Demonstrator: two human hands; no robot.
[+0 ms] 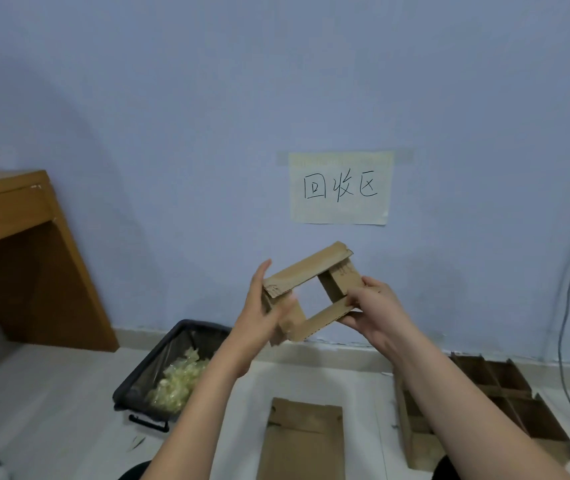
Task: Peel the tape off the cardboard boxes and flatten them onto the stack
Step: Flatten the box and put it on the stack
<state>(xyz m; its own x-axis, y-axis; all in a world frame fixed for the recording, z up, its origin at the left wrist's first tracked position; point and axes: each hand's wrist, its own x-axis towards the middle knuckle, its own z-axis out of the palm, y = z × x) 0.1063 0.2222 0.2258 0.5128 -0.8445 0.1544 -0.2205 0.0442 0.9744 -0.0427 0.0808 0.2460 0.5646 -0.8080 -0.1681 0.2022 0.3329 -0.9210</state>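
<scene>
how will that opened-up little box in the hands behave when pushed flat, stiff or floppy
The small cardboard box is an open sleeve you can see through, so it should probably collapse along its creases. Both hands hold it up at its ends, so it seems light. Its panels look straight, likely stiff between folds.

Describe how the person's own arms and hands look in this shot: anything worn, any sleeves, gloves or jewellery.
Both forearms are bare as far as the picture's lower edge, with no sleeves showing. The left hand and right hand wear no gloves. No watch, bracelet or ring is visible on either wrist or on the fingers that show.
</scene>
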